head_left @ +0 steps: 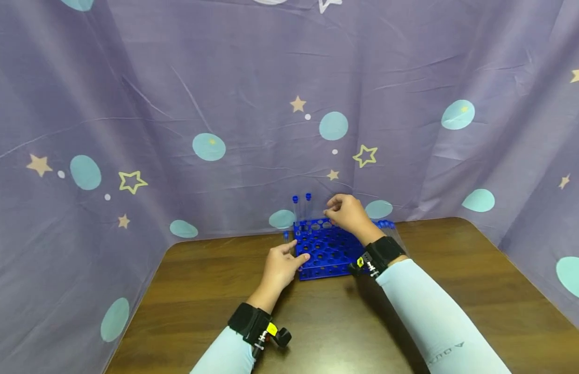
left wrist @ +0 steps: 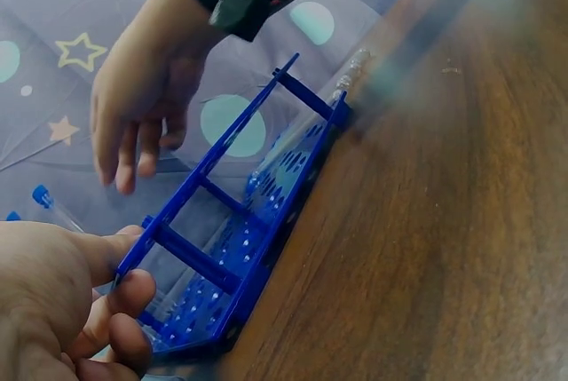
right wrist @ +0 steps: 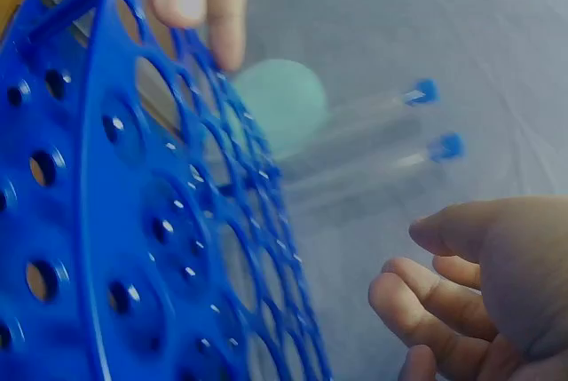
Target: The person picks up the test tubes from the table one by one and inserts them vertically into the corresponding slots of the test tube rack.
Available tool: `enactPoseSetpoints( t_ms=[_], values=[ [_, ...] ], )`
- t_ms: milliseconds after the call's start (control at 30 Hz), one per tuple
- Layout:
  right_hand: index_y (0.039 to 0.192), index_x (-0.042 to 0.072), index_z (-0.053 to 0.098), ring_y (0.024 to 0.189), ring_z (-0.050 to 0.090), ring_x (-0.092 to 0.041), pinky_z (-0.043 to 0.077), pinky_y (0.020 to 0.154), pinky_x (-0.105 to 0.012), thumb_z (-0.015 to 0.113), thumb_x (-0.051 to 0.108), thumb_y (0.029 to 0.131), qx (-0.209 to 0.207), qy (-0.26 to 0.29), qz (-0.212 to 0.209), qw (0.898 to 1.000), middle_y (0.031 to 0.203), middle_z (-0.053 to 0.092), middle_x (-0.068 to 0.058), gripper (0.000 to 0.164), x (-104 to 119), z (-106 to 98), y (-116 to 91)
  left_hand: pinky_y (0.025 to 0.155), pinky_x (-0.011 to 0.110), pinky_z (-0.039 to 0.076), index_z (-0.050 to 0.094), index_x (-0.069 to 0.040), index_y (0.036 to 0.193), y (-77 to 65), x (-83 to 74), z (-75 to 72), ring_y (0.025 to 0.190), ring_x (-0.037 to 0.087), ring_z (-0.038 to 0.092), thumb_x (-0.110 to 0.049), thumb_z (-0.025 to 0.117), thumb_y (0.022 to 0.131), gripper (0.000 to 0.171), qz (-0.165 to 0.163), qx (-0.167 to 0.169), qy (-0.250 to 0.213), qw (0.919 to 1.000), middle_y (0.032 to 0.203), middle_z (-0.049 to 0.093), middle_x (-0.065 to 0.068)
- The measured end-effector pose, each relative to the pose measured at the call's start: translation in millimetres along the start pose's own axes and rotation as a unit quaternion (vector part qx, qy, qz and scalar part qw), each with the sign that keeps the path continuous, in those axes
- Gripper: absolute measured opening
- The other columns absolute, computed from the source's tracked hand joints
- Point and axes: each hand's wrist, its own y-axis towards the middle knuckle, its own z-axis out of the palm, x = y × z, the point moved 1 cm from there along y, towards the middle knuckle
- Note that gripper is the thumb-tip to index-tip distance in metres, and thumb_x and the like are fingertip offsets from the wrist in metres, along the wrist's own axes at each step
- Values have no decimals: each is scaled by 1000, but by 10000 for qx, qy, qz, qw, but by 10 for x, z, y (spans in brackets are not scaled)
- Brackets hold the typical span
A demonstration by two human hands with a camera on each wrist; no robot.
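Note:
A blue test tube rack [head_left: 333, 249] stands on the table. My left hand [head_left: 279, 267] grips its left end; in the left wrist view the thumb and curled fingers are at the corner of the top plate. Two clear test tubes with blue caps [head_left: 295, 199] stand upright in the rack's back left holes. Over the back of the rack hovers my right hand [head_left: 347, 212], its fingers loosely bent. The right wrist view shows this hand [right wrist: 479, 288] with nothing between thumb and fingers, apart from the two capped tubes [right wrist: 382, 168].
Several blue-capped tubes [head_left: 387, 224] are at the rack's right end, partly hidden by the right forearm. Another blue cap [head_left: 286, 235] shows just left of the rack. A purple patterned curtain [head_left: 252, 182] hangs behind the wooden table [head_left: 214, 280].

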Motion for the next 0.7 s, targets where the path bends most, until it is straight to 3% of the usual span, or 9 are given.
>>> enactPoseSetpoints(
  t_ms=[267, 367, 567, 700],
  values=[
    [124, 0, 75, 97, 82, -49, 62, 72, -33, 74, 20, 110, 128, 106, 129, 9998, 112, 82, -27, 24, -234, -364, -138, 47, 23, 37, 67, -3, 157, -12, -6, -5, 46, 7, 43, -22, 88, 102, 62, -97, -16, 30, 9999, 52, 50, -9],
    [123, -1, 75, 95, 83, -45, 62, 73, -34, 73, 20, 111, 114, 39, 189, 9997, 111, 83, -27, 24, -342, -492, -206, 46, 23, 37, 67, -3, 157, -16, -16, -5, 45, 7, 43, -21, 88, 102, 62, -91, -22, 11, 10000, 52, 49, -9],
    [124, 1, 76, 83, 82, -26, 64, 76, -36, 72, 24, 112, -7, -221, 410, 9989, 113, 84, -24, 26, -541, -662, -320, 47, 22, 36, 66, 0, 156, -14, -20, -3, 48, 6, 42, -20, 88, 101, 63, -30, -43, 30, 10000, 54, 48, -10],
    [127, 0, 76, 86, 84, -31, 64, 76, -36, 72, 25, 112, -117, -218, 551, 9982, 115, 84, -25, 29, -661, -737, -372, 48, 21, 37, 67, 1, 156, -20, -14, 3, 50, 6, 44, -20, 89, 101, 63, -7, -53, 42, 10000, 55, 51, -10]
  ],
)
